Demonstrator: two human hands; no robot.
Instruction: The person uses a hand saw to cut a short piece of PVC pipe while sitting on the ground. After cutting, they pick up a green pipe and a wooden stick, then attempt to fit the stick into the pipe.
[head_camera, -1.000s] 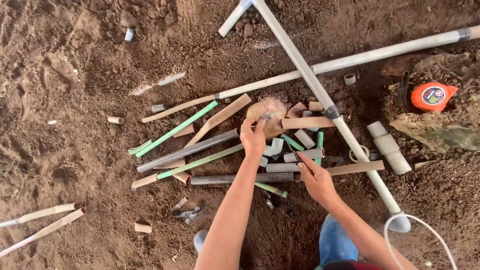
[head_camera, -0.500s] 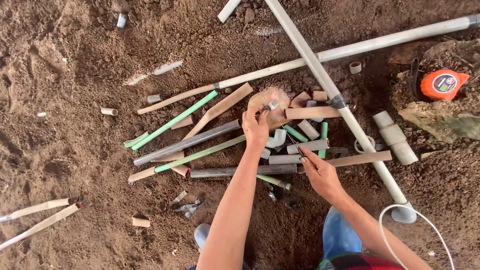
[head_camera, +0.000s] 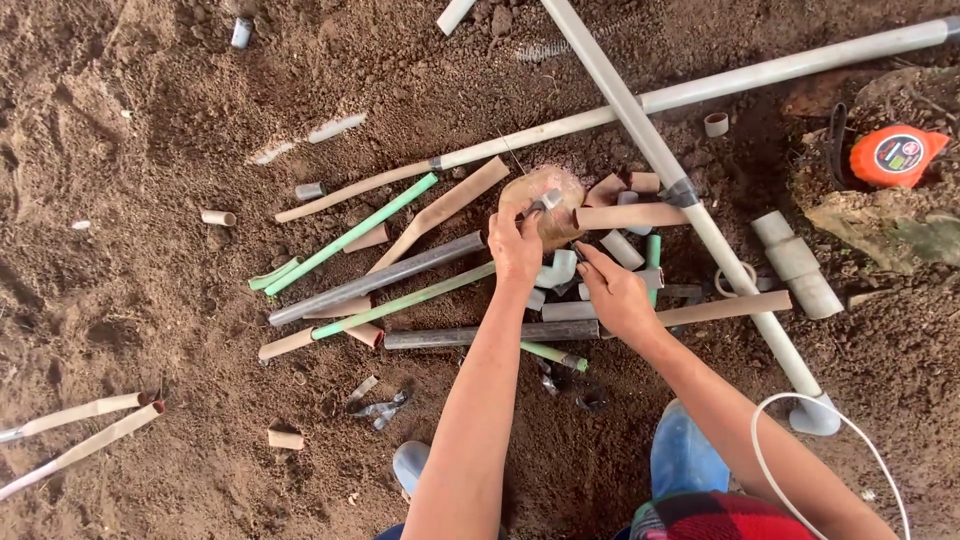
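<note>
Sorting pipe offcuts: your left hand pinches a small fitting; right hand open, empty, nearing grey elbow; grasp next.

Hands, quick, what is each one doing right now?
Left hand: closed on a small grey pipe fitting over the clear plastic bag.
Right hand: open, holding nothing, fingers among the pipe offcuts.

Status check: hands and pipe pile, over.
Left hand on clear bag. Right hand on pipe scraps, holding nothing visible. Long white pipe lies just beyond.

Pipe offcuts crowding both sides — open soil leftward
</note>
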